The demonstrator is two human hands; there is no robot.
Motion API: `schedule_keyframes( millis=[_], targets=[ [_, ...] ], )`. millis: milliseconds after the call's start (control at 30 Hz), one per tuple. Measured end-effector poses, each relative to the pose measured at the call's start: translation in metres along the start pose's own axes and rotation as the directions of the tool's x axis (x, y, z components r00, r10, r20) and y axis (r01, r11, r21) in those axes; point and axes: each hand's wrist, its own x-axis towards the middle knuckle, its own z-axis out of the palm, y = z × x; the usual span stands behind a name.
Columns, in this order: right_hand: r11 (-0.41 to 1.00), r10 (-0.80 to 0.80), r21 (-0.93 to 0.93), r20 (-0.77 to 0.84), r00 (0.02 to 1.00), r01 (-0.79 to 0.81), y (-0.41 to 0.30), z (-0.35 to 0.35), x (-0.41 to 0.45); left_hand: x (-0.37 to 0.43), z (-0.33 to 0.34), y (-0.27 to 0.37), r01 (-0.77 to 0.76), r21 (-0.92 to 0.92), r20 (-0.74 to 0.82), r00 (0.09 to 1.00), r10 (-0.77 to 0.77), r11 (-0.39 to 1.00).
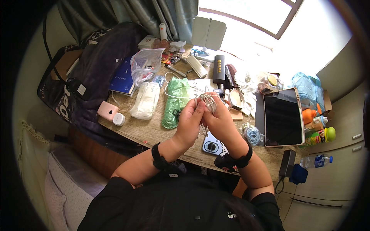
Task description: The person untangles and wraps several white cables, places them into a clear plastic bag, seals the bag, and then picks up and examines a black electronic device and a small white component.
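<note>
Both my hands meet above the wooden desk around a looped white cable (210, 101). My left hand (189, 118) pinches the bundle with its thumb, and my right hand (218, 114) closes on it from the other side. From the bundle a loose length runs left over a green plastic bag (175, 101) and curves up behind it. Loop ends hang below my fingers. On the desk beneath my hands lies a light blue phone case (213, 145), partly hidden by my right forearm. The fingers cover part of the cable.
A tablet (283, 118) lies at the right beside a coil of light blue cord (253, 136). Left are a white soft pack (145, 100), a pink device (107, 111) and a blue book (122, 77). A black case (219, 69) and clutter fill the back. A water bottle (315, 161) is far right.
</note>
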Motion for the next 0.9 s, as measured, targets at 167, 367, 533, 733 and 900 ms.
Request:
schedule_keyframes(
  millis=[167, 367, 533, 733, 900],
  targets=[
    [0.985, 0.077, -0.152, -0.028, 0.997, -0.081, 0.003, -0.003, 0.000, 0.000, -0.003, 0.001, 0.142, -0.201, -0.003, 0.989, -0.145, 0.969],
    [0.983, 0.016, -0.181, -0.069, 0.997, -0.028, 0.016, -0.011, 0.005, 0.003, -0.009, -0.002, 0.122, -0.084, 0.078, 0.990, -0.115, 0.989],
    [0.993, 0.102, -0.047, -0.056, 0.993, -0.105, 0.017, -0.015, 0.007, 0.003, 0.004, 0.009, 0.164, -0.155, 0.043, 0.986, -0.159, 0.974],
    [0.995, 0.047, 0.090, 0.066, 0.997, -0.053, -0.001, -0.010, 0.011, 0.005, -0.010, 0.002, 0.127, -0.247, 0.032, 0.992, -0.123, 0.961],
    [0.991, 0.056, 0.120, 0.060, 0.997, -0.063, 0.001, -0.009, 0.013, 0.007, -0.014, 0.009, 0.121, -0.287, -0.038, 0.990, -0.137, 0.950]
  ],
)
